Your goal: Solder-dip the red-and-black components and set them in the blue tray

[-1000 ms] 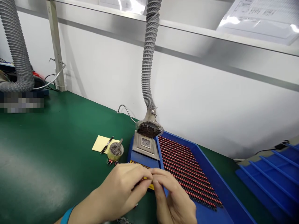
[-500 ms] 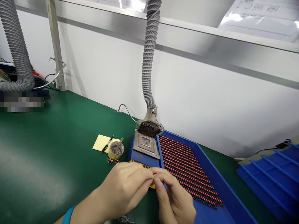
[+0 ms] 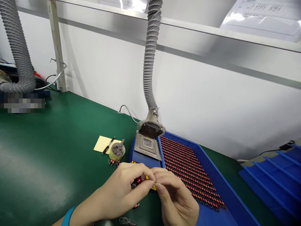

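Nothing legible on printed sheet [image 3: 261, 17] or yellow label [image 3: 141, 164]

Green bench mat [image 3: 47, 150]: yellow note pad [image 3: 100, 143], cup of grey scraps [image 3: 117, 152], blue tray [image 3: 219, 185] of red-black parts.

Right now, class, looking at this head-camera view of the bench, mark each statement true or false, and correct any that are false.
1. The left hand pinches a small red-and-black component. True.
2. The right hand grips the grey ribbed hose. False: it is down beside the left hand's fingers, away from the hose.
3. Rows of red-and-black components fill the blue tray. True.
4. The black pen lies on the yellow notepad. True.
5. The cup of dark bits stands on the blue station. False: it stands on the green mat, beside the notepad.
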Tool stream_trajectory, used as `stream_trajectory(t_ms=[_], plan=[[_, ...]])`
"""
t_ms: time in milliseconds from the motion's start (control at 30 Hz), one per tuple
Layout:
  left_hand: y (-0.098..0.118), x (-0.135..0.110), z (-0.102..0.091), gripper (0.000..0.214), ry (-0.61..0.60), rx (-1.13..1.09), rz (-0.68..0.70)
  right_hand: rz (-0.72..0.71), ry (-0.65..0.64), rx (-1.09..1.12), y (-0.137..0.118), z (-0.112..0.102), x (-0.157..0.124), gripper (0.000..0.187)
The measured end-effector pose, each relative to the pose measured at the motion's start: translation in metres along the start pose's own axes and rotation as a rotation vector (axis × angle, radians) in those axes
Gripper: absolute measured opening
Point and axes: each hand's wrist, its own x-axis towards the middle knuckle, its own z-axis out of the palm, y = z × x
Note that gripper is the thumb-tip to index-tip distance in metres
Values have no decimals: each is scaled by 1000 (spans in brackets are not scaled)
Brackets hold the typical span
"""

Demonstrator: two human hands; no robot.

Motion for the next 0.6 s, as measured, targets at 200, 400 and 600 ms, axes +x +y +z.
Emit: stream_trajectory(t_ms=[200, 400, 600], plan=[[0, 2, -2, 14, 29, -55, -48, 71, 247, 97, -1, -9, 4, 13], [-9, 1, 1, 38, 49, -535, -99, 358, 114, 417, 11, 10, 0, 13], [-10, 6, 8, 48, 96, -508, -167, 620, 155, 701, 21, 30, -8, 28]])
